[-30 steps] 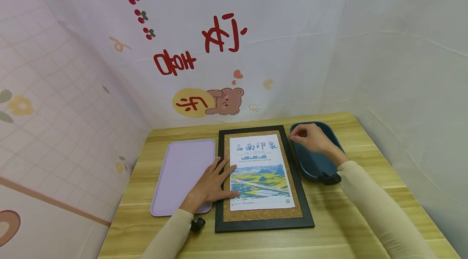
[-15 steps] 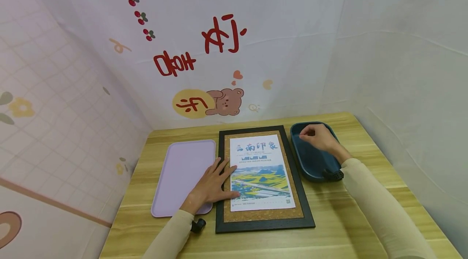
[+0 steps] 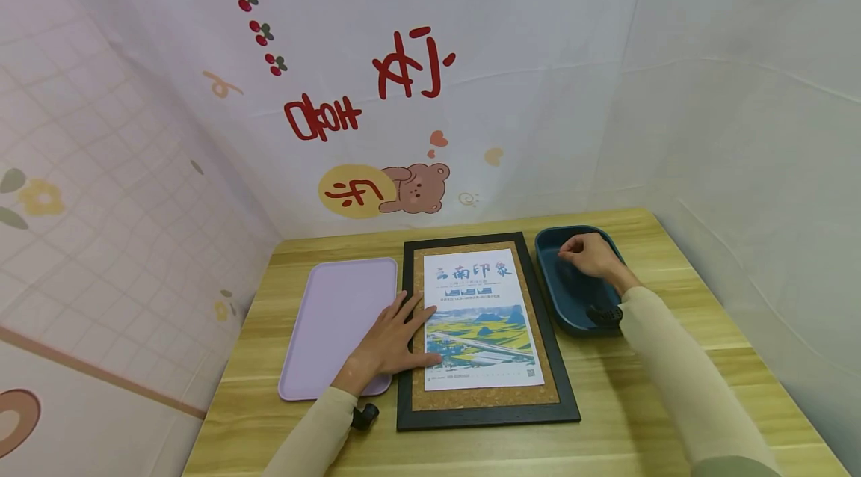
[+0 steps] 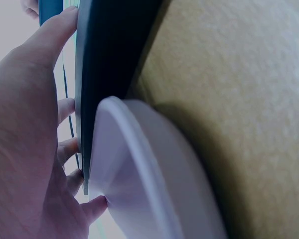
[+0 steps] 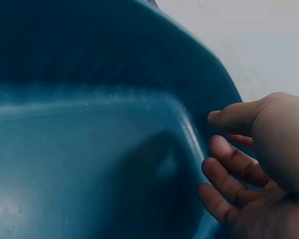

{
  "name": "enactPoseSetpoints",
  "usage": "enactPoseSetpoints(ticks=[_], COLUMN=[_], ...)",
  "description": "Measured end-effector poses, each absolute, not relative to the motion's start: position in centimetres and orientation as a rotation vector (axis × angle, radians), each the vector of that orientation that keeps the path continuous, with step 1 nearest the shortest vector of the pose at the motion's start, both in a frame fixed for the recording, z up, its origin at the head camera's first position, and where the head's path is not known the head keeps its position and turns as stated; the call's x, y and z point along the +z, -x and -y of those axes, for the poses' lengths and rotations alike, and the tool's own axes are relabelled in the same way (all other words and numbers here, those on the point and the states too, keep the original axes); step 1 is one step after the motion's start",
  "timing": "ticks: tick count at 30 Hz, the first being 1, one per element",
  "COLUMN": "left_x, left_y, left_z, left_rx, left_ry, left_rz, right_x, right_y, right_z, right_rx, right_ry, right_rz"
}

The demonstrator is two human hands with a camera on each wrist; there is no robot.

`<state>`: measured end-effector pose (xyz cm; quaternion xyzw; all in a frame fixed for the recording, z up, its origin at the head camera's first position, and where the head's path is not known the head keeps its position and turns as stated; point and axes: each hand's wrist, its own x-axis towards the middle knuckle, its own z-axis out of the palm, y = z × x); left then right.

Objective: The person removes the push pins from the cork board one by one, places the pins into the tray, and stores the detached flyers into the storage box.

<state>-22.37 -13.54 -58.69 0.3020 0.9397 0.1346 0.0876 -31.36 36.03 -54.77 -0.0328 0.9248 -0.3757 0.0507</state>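
A black-framed cork board (image 3: pixel 487 416) lies on the table with a printed landscape poster (image 3: pixel 480 335) on it. My left hand (image 3: pixel 390 339) is spread over the board's left side, thumb and fingertips on the poster's left edge. In the left wrist view its fingers (image 4: pixel 45 37) reach over the dark frame. My right hand (image 3: pixel 592 256) is over the far part of a dark blue tray (image 3: pixel 572 305). Its fingers (image 5: pixel 229 179) are bent in the right wrist view, with the thumb over the hidden index fingertip. I cannot tell whether something small is pinched there.
A lilac tray (image 3: pixel 336 320) stands left of the board, partly under my left forearm. The wooden table (image 3: pixel 484 454) meets a printed cloth wall (image 3: pixel 538 125) at the back and cloth walls on both sides.
My right hand has moved right, from beside the board's upper right corner to over the blue tray. My left hand, the board and the poster stay in place.
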Motion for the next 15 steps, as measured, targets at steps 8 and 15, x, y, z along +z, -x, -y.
enactPoseSetpoints(ticks=[8, 15], left_x=[-58.6, -58.7], left_y=[22.2, 22.4], left_z=[13.5, 13.6], left_rx=[0.410, 0.418], left_ry=[-0.900, -0.906], left_rz=[-2.794, -2.796], right_x=[-55.7, -56.6], right_y=[32.4, 32.6], right_z=[-36.2, -35.9], right_rx=[-1.087, -1.108], right_ry=[0.047, -0.001], right_rz=[-2.819, -2.814])
